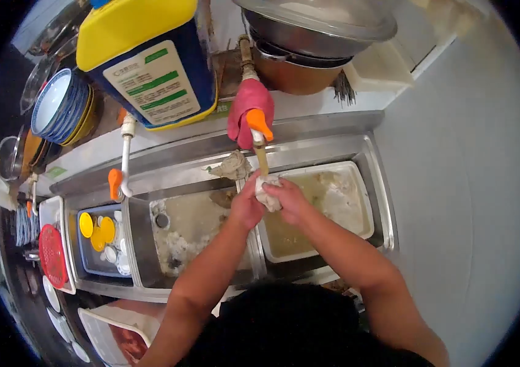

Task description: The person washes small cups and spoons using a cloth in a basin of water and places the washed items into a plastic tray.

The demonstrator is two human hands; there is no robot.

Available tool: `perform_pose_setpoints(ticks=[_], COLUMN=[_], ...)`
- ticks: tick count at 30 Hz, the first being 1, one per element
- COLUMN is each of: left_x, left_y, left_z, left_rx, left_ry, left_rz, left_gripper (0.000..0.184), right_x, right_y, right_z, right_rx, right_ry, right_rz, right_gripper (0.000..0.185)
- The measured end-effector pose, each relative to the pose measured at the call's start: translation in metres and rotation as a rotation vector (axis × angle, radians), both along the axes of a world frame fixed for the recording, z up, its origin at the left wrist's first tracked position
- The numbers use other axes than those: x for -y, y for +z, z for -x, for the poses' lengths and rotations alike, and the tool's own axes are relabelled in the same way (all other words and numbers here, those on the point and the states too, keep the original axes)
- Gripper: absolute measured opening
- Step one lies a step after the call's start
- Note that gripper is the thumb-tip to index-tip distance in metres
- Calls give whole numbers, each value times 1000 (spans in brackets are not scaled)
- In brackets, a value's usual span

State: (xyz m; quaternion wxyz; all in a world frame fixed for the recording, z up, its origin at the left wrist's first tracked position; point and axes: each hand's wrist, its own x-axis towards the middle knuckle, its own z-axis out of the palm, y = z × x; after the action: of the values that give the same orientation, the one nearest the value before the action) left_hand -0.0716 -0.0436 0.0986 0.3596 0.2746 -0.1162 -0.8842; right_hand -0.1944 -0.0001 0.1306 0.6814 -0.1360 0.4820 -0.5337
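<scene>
My left hand (247, 207) and my right hand (289, 200) are closed together around a crumpled white cloth (268, 194). They hold it just below the tap (259, 136), which has an orange handle and a pink cloth (251, 111) wrapped about its pipe. A short hose hangs from the spout down to the white cloth; whether water is running I cannot tell. Under my hands, a white tub (364, 202) with murky water sits in the right sink basin. A greyish rag (234, 166) lies on the sink ledge by my left hand.
The middle basin (196, 214) holds cloudy residue. Further left, a blue tub (85, 260) contains yellow and white dishes, beside a red strainer (54, 255). A large blue-and-yellow jug (150, 73), stacked bowls (61, 107) and a metal pot (300, 67) stand behind the sink. A wall rises on the right.
</scene>
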Motion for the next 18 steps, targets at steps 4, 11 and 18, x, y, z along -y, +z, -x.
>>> perform_pose_setpoints(ticks=[4,11,18], left_x=[9,20,26], left_y=[-26,-20,-2], left_z=[-8,1,1], left_rx=[-4,456,275], left_ry=[-88,-39,-243], left_rz=[80,183,-8], left_gripper=[32,27,18], right_x=[0,-12,-13], right_y=[-16,-23,-14], right_z=[6,-18,-21], right_rx=[186,-260,-1341], right_ry=[-54,26,384], right_rz=[-75,-74,289], right_gripper=[29,34,30])
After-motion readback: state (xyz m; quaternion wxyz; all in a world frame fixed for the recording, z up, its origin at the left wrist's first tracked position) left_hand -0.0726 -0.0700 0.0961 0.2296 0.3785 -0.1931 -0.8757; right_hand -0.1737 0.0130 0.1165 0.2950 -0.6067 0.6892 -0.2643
